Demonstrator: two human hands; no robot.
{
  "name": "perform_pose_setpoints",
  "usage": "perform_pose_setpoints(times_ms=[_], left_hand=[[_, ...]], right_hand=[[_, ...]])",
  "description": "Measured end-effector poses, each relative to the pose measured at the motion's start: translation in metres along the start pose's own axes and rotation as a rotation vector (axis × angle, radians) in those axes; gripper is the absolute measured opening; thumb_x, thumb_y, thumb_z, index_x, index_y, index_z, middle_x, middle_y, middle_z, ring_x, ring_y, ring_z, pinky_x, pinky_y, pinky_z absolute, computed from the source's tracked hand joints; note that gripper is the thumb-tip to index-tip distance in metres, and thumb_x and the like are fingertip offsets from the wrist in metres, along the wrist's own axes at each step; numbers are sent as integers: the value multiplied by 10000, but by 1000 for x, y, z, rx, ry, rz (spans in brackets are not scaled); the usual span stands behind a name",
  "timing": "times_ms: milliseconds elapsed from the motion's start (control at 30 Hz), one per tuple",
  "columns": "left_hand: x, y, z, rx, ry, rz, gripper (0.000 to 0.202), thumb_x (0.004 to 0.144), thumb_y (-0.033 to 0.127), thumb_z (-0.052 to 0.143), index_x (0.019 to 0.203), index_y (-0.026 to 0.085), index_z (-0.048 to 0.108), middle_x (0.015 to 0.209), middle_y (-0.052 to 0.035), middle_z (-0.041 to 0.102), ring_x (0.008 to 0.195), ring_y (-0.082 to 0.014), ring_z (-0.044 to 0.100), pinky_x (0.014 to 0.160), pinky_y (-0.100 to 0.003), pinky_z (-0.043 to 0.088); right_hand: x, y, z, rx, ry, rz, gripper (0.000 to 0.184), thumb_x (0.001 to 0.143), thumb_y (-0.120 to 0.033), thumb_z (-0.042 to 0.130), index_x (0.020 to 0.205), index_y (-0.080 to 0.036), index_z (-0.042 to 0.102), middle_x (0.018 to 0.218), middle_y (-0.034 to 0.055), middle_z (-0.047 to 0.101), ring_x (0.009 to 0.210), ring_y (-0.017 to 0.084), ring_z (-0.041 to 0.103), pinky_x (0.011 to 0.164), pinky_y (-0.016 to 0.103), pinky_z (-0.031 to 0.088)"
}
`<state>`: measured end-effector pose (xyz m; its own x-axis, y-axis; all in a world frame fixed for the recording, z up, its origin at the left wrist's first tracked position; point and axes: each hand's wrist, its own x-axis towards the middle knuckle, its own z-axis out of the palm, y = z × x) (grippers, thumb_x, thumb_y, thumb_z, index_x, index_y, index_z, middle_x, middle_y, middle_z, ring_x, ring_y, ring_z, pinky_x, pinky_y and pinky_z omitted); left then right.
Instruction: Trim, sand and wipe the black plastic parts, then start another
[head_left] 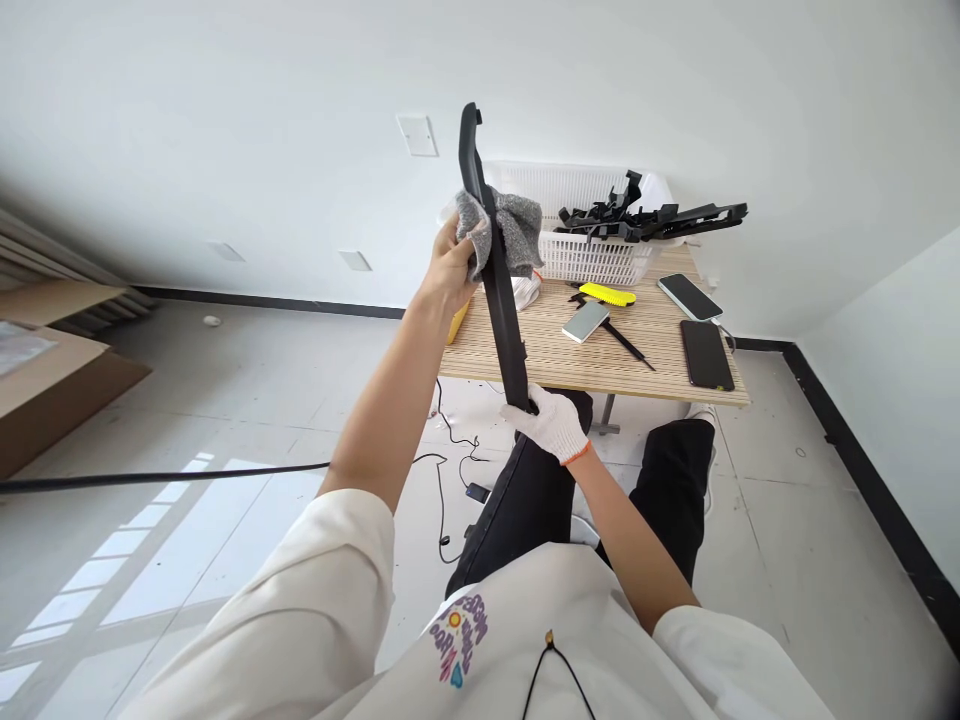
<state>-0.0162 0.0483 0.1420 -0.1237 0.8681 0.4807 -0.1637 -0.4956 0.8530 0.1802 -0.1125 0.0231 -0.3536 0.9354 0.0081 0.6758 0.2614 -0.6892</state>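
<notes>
A long black plastic trim piece [504, 318] is held up at a slant in front of me, its hooked end at the top. My bare left hand [450, 265] is closed on a grey cloth [519, 230], which is wrapped around the upper part of the piece. Lower down, my right hand [551, 422], in a white knit glove with an orange cuff, grips the bottom end of the piece. Behind the cloth, a white glove [527, 290] lies partly hidden on the table.
A white basket [592, 262] of black plastic parts [622, 215] stands on the wooden table [551, 355] against the wall. Near it lie a yellow brush [607, 294], a grey flat block [586, 322] and two phones [706, 355]. Cables [442, 500] cross the floor.
</notes>
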Motion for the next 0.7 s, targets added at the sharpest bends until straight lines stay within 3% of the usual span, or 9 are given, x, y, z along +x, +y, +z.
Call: perform_pose_setpoints(times_ms=[167, 333, 433, 533, 700], left_hand=[[1, 0, 5, -62, 95, 13, 440, 735, 633, 880, 918, 277, 698, 965, -40, 774, 1046, -249, 763, 920, -355, 636], [11, -6, 5, -26, 292, -28, 412, 875, 617, 764, 777, 249, 606, 840, -31, 734, 1042, -241, 762, 909, -357, 641], [14, -7, 4, -12, 333, -37, 412, 911, 579, 744, 744, 244, 571, 794, -20, 703, 1058, -234, 756, 897, -338, 638], [9, -5, 3, 13, 288, -24, 410, 927, 586, 733, 769, 238, 582, 777, -17, 685, 1033, -226, 755, 876, -326, 626], [-11, -12, 9, -2, 83, 56, 425, 871, 609, 798, 969, 217, 665, 897, -21, 732, 1000, -204, 747, 890, -328, 600]], right_hand=[[0, 0, 0, -16, -8, 0, 539, 893, -704, 666, 1221, -285, 756, 899, 31, 786, 882, 255, 742, 762, 303, 465], [-1, -3, 1, -64, -20, -17, 507, 902, -684, 672, 1239, -314, 759, 931, 22, 798, 911, 256, 747, 765, 300, 465], [-2, -4, 0, -91, -28, -15, 490, 912, -671, 669, 1237, -315, 760, 934, 25, 800, 908, 247, 746, 764, 294, 462], [-1, -2, 0, -48, -19, -11, 484, 904, -673, 670, 1207, -306, 761, 905, 23, 791, 886, 247, 741, 759, 297, 460], [0, 1, -1, 56, -1, 12, 453, 888, -676, 659, 1091, -281, 748, 868, 16, 768, 826, 240, 715, 732, 307, 449]])
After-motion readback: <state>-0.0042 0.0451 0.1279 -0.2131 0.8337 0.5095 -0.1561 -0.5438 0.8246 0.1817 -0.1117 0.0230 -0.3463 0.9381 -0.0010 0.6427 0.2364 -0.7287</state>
